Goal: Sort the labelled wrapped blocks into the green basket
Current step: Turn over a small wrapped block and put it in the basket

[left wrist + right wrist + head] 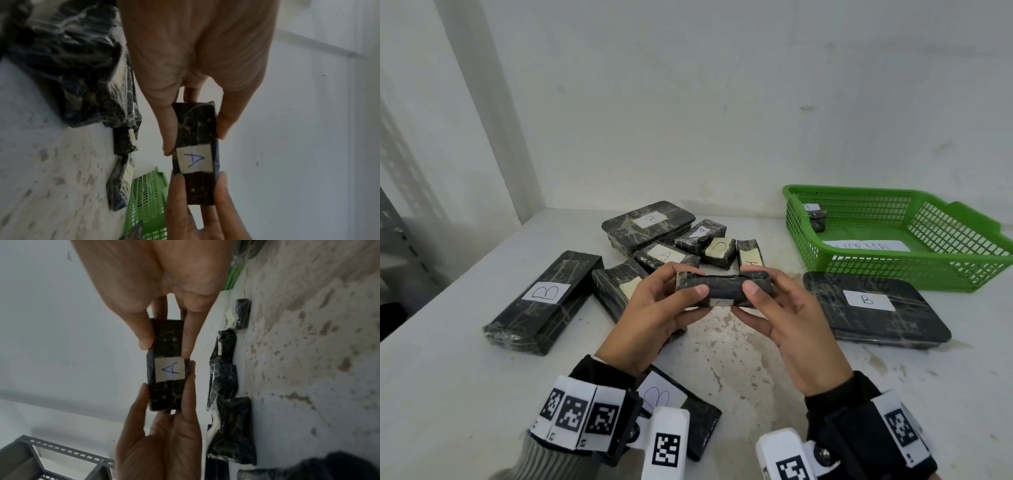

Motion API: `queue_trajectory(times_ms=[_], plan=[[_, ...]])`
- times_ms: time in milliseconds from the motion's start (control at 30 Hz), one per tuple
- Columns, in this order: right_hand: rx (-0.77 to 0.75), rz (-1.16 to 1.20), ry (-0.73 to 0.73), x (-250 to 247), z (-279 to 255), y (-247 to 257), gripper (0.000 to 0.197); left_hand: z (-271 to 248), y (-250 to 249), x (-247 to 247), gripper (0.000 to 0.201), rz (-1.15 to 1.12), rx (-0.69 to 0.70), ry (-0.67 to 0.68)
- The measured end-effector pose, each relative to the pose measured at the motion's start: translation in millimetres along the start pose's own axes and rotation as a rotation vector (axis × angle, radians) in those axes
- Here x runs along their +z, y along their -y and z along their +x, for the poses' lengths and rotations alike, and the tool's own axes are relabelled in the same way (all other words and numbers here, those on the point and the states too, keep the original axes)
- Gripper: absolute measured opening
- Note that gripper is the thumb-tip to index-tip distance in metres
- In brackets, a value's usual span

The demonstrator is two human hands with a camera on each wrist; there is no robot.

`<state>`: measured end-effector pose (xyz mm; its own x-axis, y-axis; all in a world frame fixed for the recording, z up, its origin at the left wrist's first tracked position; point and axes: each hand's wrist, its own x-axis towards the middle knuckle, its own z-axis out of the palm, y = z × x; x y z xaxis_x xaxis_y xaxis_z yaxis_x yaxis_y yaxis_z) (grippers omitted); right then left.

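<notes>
Both hands hold one small black wrapped block (722, 287) above the table's middle. My left hand (654, 308) pinches its left end, my right hand (784, 308) its right end. A white label marked A shows on the block (194, 160) in the left wrist view and on the same block (167, 368) in the right wrist view. The green basket (893, 270) stands at the back right with one small wrapped block (817, 219) in its far corner and a paper label on its floor.
Several wrapped blocks marked A (666, 255) cluster behind the hands. Large blocks marked B lie at the left (544, 301), at the back (649, 222), right of the hands (873, 308) and under my wrists (681, 407). Walls close the back and left.
</notes>
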<state>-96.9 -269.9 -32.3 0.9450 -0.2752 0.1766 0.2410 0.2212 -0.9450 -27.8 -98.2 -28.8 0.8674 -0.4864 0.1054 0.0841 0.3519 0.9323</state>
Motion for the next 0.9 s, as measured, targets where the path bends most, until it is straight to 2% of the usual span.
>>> queue_trajectory(times_ms=[67, 267, 400, 500, 633, 800, 900], plan=[[-0.022, -0.002, -0.023, -0.2, -0.9, 0.0, 0.032, -1.5, 0.4, 0.8, 0.032, 0.038, 0.020, 0.012], [-0.047, -0.002, -0.054, 2.6, -2.2, -0.4, 0.029, -2.3, 2.2, 4.5, 0.027, 0.094, 0.062, -0.012], [-0.046, 0.040, -0.033, 2.9, -1.0, 2.8, 0.032, -1.5, -0.1, 2.6, 0.018, 0.038, 0.060, 0.006], [-0.081, 0.028, -0.051, 2.5, -1.0, 3.0, 0.020, -3.3, -1.7, 3.5, 0.012, 0.042, 0.085, 0.017], [-0.082, -0.007, -0.055, 2.3, -0.4, 1.4, 0.016, -3.6, 1.2, 4.9, 0.001, 0.103, 0.126, -0.021], [-0.056, 0.043, -0.032, 2.1, -1.5, 4.0, 0.030, -4.6, -2.3, 3.3, 0.005, 0.063, 0.125, 0.026], [-0.095, 0.034, -0.062, 2.3, -2.0, 4.8, 0.024, -6.0, -2.8, 4.0, 0.012, 0.052, 0.119, 0.062]])
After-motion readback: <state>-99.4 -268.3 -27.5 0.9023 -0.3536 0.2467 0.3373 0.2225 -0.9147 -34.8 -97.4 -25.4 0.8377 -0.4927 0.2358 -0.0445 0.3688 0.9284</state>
